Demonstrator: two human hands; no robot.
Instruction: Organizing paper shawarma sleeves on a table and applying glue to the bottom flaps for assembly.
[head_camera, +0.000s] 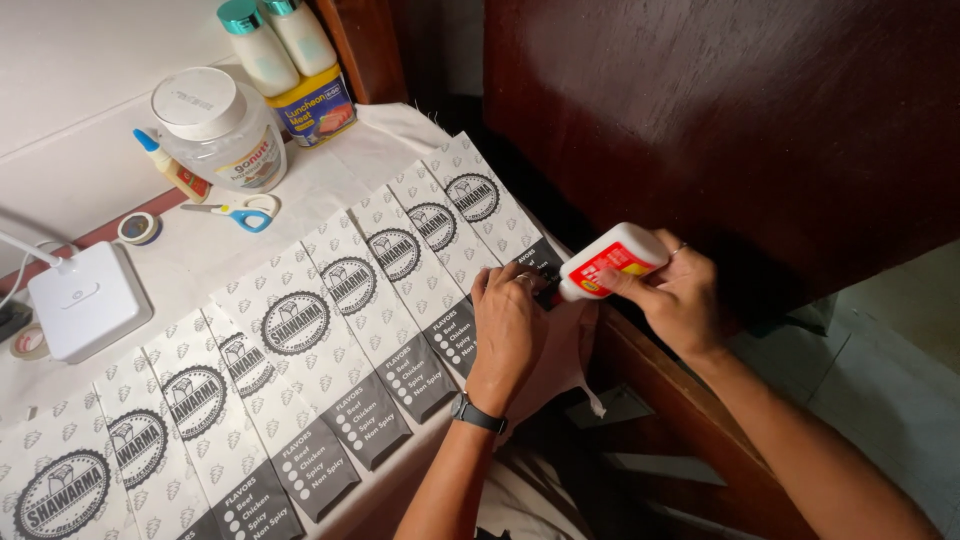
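The right hand (675, 295) is closed around a white glue bottle (612, 260) with a red label, held tilted, its tip pointing down-left at the dark bottom edge of the last paper bag (487, 215) in the row. The left hand (508, 330) lies flat, fingers nearly straight, pressing that bag down just beside the bottle tip; it grips nothing. A dark watch (478, 414) sits on the left wrist.

A row of white printed paper bags (300, 330) lies overlapped on the cloth-covered table (190, 260), running from lower left to upper right.

At the back of the table stands a clear plastic jar (222, 130) with a white lid; its contents cannot be told. Behind it stand two white bottles (275, 40) with teal caps and a yellow tin (318, 105). Nearby lie a small glue bottle (170, 168), blue-handled scissors (238, 211), a tape roll (138, 228) and a white box (85, 300).
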